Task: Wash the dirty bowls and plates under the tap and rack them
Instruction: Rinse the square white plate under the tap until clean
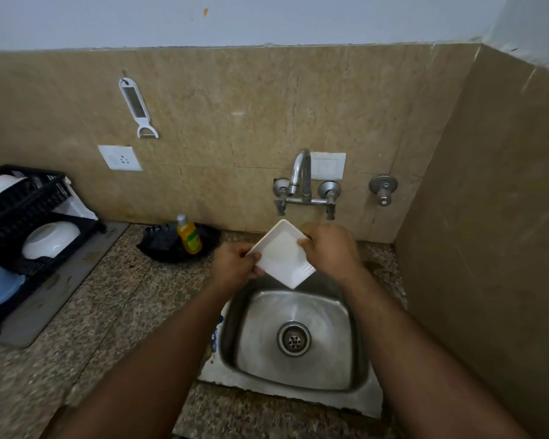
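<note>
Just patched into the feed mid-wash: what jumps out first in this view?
A square white plate held tilted over the back of the steel sink, gripped at opposite edges by the left hand and right hand, right under the wall tap. At far left, a black dish rack holds a white bowl.

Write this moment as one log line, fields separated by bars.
left hand: grips square plate | right hand: grips plate | over sink
</note>
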A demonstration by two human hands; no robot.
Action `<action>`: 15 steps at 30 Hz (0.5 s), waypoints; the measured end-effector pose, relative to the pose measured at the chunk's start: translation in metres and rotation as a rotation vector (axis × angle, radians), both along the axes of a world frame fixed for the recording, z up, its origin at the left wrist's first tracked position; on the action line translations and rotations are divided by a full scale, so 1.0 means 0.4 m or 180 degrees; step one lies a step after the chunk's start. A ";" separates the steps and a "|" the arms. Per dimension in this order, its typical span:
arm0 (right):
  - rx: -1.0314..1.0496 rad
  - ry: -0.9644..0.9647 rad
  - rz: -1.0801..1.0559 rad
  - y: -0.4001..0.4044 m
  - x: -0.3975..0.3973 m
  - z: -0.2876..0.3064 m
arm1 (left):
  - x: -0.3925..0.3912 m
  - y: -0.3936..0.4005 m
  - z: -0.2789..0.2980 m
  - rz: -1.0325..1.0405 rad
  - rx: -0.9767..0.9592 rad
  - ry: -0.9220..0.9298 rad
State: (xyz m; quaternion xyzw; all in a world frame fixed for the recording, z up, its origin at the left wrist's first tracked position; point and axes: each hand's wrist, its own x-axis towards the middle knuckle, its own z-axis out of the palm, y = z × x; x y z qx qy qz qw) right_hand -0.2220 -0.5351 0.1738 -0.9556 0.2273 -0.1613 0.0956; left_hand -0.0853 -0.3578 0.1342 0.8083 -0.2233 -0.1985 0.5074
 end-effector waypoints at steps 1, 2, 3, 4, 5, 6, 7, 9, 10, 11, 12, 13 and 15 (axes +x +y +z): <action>0.0393 -0.0089 -0.0054 0.005 0.000 -0.036 | 0.002 0.020 -0.016 0.0130 -0.0025 0.0230; 0.0870 -0.0217 -0.0142 0.013 0.001 -0.064 | 0.007 0.042 -0.025 0.0268 -0.0118 0.0466; 0.1429 -0.0399 -0.0217 0.023 0.008 -0.083 | 0.016 0.066 -0.025 0.0405 -0.0251 0.0686; 0.2060 -0.0550 -0.0270 0.036 0.019 -0.091 | 0.030 0.091 -0.018 0.0509 -0.0389 0.0870; 0.2742 -0.0645 -0.0291 0.054 0.035 -0.091 | 0.046 0.115 -0.008 0.0568 -0.0508 0.1018; 0.3392 -0.0670 -0.0228 0.077 0.053 -0.085 | 0.066 0.140 0.004 0.0587 -0.0596 0.1140; 0.3899 -0.0689 -0.0087 0.101 0.076 -0.075 | 0.088 0.166 0.016 0.0582 -0.0637 0.1230; 0.4419 -0.0729 0.0175 0.151 0.131 -0.058 | 0.135 0.217 0.027 0.0582 -0.0614 0.1346; 0.4510 -0.0693 0.0215 0.176 0.166 -0.060 | 0.158 0.245 0.027 0.0610 -0.0576 0.1384; 0.4530 -0.0595 0.0202 0.202 0.204 -0.065 | 0.179 0.274 0.023 0.0663 -0.0519 0.1426; 0.4512 -0.0434 0.0141 0.229 0.242 -0.075 | 0.200 0.305 0.014 0.0724 -0.0415 0.1469; 0.4479 -0.0230 0.0044 0.257 0.279 -0.089 | 0.217 0.338 0.005 0.0749 -0.0261 0.1509; 0.4395 0.0127 -0.0145 0.318 0.349 -0.116 | 0.255 0.413 -0.015 0.0665 0.0176 0.1584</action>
